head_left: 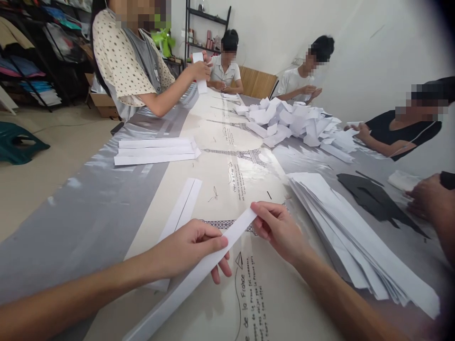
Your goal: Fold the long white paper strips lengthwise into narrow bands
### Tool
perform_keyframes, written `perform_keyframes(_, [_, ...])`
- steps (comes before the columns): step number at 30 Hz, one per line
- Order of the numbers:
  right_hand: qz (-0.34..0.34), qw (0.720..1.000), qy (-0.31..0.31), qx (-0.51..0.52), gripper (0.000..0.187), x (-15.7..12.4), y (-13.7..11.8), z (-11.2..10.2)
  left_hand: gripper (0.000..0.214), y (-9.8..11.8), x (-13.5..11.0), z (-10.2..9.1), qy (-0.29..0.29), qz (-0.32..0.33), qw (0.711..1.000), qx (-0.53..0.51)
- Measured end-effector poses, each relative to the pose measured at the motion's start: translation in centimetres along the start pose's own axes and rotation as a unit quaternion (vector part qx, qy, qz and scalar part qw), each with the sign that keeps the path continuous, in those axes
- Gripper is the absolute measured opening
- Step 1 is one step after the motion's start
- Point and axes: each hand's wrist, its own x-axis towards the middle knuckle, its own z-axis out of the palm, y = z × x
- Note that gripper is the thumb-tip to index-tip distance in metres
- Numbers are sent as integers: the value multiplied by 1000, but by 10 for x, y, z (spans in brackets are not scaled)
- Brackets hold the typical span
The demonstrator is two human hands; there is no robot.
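A long white paper strip (199, 279) runs diagonally across the front of the table, held in both hands. My left hand (199, 244) grips it partway along, thumb on top and fingers beneath. At its far upper end, my right hand (275, 225) pinches the tip between thumb and fingers. The strip's near end leaves the bottom of the view. Partly hidden under my left forearm lies another folded white strip (183, 203). To the right is a fanned stack of white paper sheets (341, 227).
Beyond my left hand lie several folded strips (156, 150). A heap of crumpled white paper pieces (291, 118) covers the far right, near black scraps (377, 194). Co-workers sit or stand around the table (88, 194); one holds a paper strip (199, 71). A green stool (21, 142) stands left.
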Motion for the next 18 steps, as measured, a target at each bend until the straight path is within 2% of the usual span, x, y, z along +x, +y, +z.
perform_keyframes(6, [-28, 996, 77, 36, 47, 1, 4, -1, 38, 6, -3, 1, -1, 6, 1000, 16])
perform_keyframes(12, [-9, 994, 91, 53, 32, 2, 5, -3, 36, 8, -5, 4, 15, 4, 999, 43])
perform_keyframes(18, [-32, 977, 173, 121, 21, 6, 3, -11, 34, 6, -7, 7, 9, -2, 999, 51])
